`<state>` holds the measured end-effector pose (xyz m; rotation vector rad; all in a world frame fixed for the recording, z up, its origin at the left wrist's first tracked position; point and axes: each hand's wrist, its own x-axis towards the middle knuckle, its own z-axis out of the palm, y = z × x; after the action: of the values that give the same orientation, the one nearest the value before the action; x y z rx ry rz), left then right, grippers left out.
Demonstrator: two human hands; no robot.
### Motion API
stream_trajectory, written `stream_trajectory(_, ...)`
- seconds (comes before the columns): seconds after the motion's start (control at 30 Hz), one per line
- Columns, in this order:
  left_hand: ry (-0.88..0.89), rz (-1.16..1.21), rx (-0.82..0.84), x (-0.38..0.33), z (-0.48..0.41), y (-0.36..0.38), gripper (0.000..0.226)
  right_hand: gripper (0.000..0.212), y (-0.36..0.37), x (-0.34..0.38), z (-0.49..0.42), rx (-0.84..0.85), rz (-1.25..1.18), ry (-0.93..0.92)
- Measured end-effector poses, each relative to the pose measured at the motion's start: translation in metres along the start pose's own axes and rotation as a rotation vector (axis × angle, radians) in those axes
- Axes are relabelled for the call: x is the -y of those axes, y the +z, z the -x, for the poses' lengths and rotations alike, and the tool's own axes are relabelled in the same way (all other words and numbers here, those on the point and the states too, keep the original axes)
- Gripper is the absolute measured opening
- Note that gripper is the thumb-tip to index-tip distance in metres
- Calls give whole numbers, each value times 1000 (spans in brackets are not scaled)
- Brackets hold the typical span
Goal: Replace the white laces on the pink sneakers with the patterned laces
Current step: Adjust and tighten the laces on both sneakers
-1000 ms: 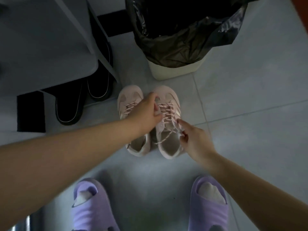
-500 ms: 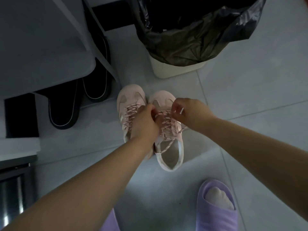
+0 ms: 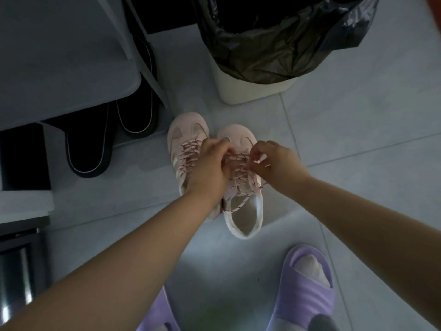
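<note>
Now pinching the patterned lace [image 3: 239, 185] with the right hand [image 3: 274, 163], fingers curled tight, over the pink sneaker [image 3: 236, 133] lying on the floor [image 3: 358, 187] directly beneath; gripping its neighbouring crossings with the left hand [image 3: 210, 168], likely steadying them and taking up slack.

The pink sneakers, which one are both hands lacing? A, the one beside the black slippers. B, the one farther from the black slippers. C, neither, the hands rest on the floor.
B: the left hand and right hand both grip the patterned lace over the sneaker farther from the black slippers.
</note>
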<state>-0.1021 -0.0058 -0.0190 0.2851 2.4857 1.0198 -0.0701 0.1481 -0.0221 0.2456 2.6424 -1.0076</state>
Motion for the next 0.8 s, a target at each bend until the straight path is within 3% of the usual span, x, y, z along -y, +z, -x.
stream_trajectory(0.27,-1,-162,74,1,-3,6,20,14,6,2,-5,12,42,-18)
stream_trajectory(0.37,-33,-63,30,2,-2,6,11,16,8,-3,-8,25,81,14)
stream_trajectory(0.5,-62,-9,-76,11,4,5,5,11,9,-15,1,-37,-55,83)
stream_trajectory(0.7,54,-102,-29,12,10,5,3,6,9,-13,14,-40,-136,35)
stream_trajectory(0.8,135,-99,-12,9,13,7,18,7,6,-7,17,-35,-133,-59)
